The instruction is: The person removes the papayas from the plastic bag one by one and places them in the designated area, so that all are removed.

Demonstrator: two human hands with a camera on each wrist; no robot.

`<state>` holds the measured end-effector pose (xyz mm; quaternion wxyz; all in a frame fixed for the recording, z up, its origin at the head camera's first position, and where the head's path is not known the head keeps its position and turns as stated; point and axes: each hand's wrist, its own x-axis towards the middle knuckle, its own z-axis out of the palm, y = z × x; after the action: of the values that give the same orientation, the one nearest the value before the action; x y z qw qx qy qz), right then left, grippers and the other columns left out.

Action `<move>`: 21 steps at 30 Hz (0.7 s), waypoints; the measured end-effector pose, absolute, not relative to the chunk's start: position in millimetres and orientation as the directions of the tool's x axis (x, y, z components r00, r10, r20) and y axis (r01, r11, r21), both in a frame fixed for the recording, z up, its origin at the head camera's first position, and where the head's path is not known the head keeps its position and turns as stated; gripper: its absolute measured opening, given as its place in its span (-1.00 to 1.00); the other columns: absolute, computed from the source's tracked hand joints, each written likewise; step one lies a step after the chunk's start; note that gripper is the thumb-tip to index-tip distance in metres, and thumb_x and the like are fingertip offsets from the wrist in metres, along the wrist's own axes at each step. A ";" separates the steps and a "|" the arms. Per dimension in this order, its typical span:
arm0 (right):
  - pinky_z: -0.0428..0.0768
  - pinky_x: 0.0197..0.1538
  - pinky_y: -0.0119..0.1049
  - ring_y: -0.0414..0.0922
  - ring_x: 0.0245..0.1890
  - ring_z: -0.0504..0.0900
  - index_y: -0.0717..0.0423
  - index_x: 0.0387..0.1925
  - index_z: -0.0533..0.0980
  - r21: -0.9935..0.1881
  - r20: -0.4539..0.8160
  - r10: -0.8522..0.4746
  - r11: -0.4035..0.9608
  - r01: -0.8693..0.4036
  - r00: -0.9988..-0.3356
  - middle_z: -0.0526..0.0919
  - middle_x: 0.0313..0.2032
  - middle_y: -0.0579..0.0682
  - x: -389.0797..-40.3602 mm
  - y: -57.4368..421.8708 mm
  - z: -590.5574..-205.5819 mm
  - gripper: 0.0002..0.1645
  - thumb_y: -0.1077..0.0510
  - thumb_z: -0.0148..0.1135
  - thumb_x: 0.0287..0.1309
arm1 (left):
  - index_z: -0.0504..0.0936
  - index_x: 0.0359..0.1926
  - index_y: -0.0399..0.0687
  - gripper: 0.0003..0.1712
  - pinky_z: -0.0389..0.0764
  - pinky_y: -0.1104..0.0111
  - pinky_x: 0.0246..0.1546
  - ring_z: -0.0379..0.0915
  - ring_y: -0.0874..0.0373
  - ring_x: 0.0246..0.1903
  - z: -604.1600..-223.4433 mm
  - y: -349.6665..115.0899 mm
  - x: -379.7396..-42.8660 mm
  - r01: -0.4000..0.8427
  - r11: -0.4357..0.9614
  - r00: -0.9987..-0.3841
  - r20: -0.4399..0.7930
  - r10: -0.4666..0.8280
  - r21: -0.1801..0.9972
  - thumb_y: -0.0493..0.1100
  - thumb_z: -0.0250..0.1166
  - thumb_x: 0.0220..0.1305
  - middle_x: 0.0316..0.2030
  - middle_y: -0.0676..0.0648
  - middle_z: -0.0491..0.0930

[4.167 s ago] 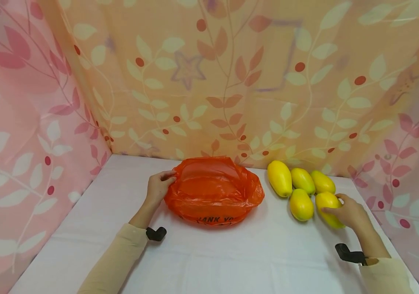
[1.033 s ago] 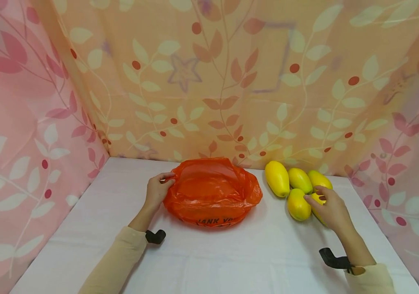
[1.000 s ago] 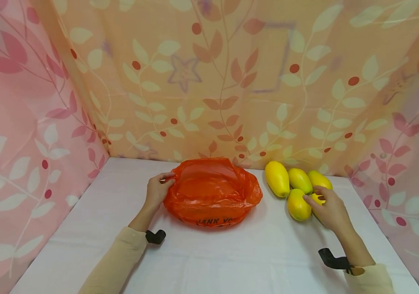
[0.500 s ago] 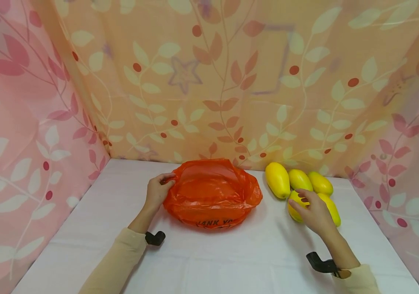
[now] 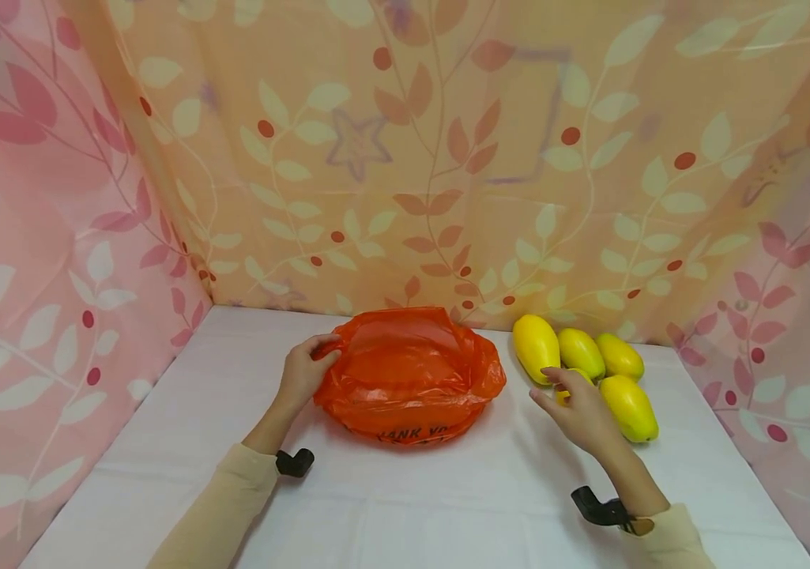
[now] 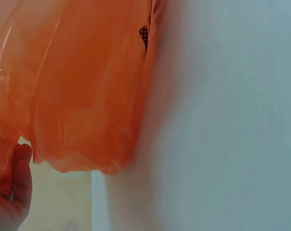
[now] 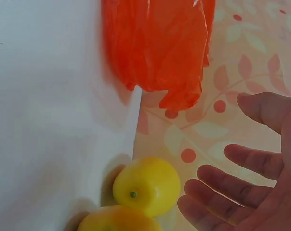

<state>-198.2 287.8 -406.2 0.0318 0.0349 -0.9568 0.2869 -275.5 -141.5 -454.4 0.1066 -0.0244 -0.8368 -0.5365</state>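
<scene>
An orange-red plastic bag with black lettering along its front sits at the middle of the table, its mouth spread wide. My left hand pinches the bag's left edge between thumb and fingers; the left wrist view shows the thumb against the film. To the right of the bag lie several yellow mangoes in two rows. My right hand holds nothing, its fingers spread over the front left mango, which it mostly hides. The front right mango is in full view beside it.
The table has a white cover. A patterned orange cloth rises behind it, with pink cloths at the left and right sides. Black wrist mounts sit on both wrists.
My right hand has let go of the front right mango and moved left across the front left one toward the bag. The left hand stays at the bag's edge.
</scene>
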 end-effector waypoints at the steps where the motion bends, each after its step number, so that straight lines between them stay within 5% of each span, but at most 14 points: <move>1: 0.56 0.16 0.14 0.18 0.11 0.50 0.24 0.27 0.39 -0.543 0.082 -0.053 0.835 -0.089 -0.995 0.54 0.13 0.29 -198.5 287.1 -406.6 -0.17 -0.30 0.18 0.22 | 0.64 0.07 -0.16 -0.64 0.52 0.06 0.20 0.50 -0.10 0.12 -453.6 -142.8 -274.2 0.167 0.428 -0.975 0.214 -0.064 0.888 -0.22 0.32 0.25 0.08 -0.21 0.62; 13: 0.57 0.14 0.13 0.17 0.08 0.50 0.20 0.28 0.38 -0.538 0.111 -0.070 0.835 -0.119 -0.991 0.52 0.13 0.25 -196.4 280.3 -409.1 -0.18 -0.27 0.22 0.19 | 0.30 0.39 -0.17 -0.31 0.52 -0.05 0.17 0.39 -0.20 0.22 -448.3 -164.9 -253.2 0.275 0.487 -0.960 0.212 0.181 0.829 -0.07 0.27 0.32 0.32 -0.26 0.38; 21: 0.44 0.24 0.26 0.24 0.27 0.38 0.23 0.32 0.34 -0.521 0.121 -0.097 0.841 -0.146 -0.988 0.43 0.27 0.28 -195.8 272.2 -412.5 0.00 -0.41 0.20 0.11 | 0.10 0.49 -0.15 -0.14 0.36 -0.15 0.28 0.22 -0.23 0.35 -446.5 -181.4 -239.4 0.293 0.540 -0.948 0.169 0.269 0.789 0.07 0.24 0.33 0.45 -0.24 0.16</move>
<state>-195.8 272.2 -412.5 0.0449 0.0635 -0.9583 0.2749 -239.4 -181.4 -446.5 0.0136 -0.1602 -0.8774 -0.4520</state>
